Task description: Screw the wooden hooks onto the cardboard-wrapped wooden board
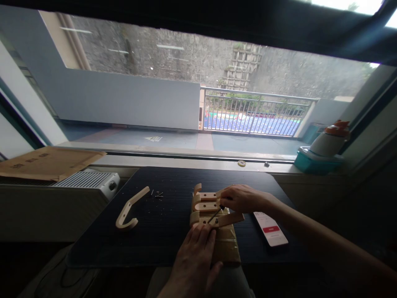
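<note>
My right hand (243, 198) is closed on a small dark screwdriver (216, 215), its tip angled down onto a wooden hook (217, 219). Three such hooks lie side by side on a tan board (228, 248) on the dark table (161, 223). My left hand (194, 258) lies flat with fingers stretched, pressing on the board and the nearest hook. One separate wooden hook (128, 209) lies alone to the left. A few small screws (157, 193) are scattered beside it.
A phone (270, 229) with a lit white and red screen lies right of the board. A white radiator (89, 184) topped by a cardboard sheet (46, 162) stands at the left. A teal and white object (322, 153) sits on the window sill.
</note>
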`<action>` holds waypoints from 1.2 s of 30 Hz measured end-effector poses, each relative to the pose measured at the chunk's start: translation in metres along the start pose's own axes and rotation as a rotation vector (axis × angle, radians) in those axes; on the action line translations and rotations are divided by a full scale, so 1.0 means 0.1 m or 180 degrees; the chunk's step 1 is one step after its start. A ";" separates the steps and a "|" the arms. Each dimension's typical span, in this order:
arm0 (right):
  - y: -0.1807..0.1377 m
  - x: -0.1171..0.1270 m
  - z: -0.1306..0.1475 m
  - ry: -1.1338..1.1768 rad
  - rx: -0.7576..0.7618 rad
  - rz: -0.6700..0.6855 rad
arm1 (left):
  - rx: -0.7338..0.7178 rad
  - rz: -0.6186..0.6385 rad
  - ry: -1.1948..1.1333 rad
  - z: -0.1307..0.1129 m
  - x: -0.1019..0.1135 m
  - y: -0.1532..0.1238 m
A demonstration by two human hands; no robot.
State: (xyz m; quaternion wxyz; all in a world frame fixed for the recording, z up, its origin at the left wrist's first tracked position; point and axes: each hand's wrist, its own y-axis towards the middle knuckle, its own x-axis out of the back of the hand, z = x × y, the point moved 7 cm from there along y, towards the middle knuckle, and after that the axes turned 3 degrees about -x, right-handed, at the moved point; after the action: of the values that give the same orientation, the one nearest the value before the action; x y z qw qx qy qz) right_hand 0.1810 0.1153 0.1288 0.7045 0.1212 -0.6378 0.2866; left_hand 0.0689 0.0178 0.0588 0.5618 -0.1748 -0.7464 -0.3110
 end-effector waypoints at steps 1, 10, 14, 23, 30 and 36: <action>0.03 -0.03 -0.01 -0.0047 -0.0037 -0.0035 | 0.0023 0.0025 -0.0007 0.00 -0.01 0.00; 0.03 -0.11 -0.07 -0.0510 -0.0200 -0.0433 | 0.0125 0.0240 -0.0070 0.00 0.01 0.02; 0.08 -0.07 -0.11 -0.0679 -0.0127 -0.0513 | 0.0126 0.0131 -0.0039 0.01 0.02 0.01; 0.17 -0.07 -0.11 -0.0855 0.0285 -0.0531 | 0.0085 0.0092 -0.0056 0.00 0.05 0.02; 0.21 -0.08 -0.14 -0.0857 0.0593 -0.0558 | 0.0168 0.0259 -0.0057 0.00 0.03 0.05; 0.23 -0.10 -0.13 -0.0810 0.0574 -0.0493 | 0.0198 0.0301 -0.0071 0.00 0.04 0.05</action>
State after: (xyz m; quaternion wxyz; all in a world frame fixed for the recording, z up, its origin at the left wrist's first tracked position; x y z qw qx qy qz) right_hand 0.1784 0.1385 0.1125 0.6243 0.2679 -0.6823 0.2699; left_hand 0.0709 0.0212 0.0639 0.5728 -0.1957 -0.7528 -0.2588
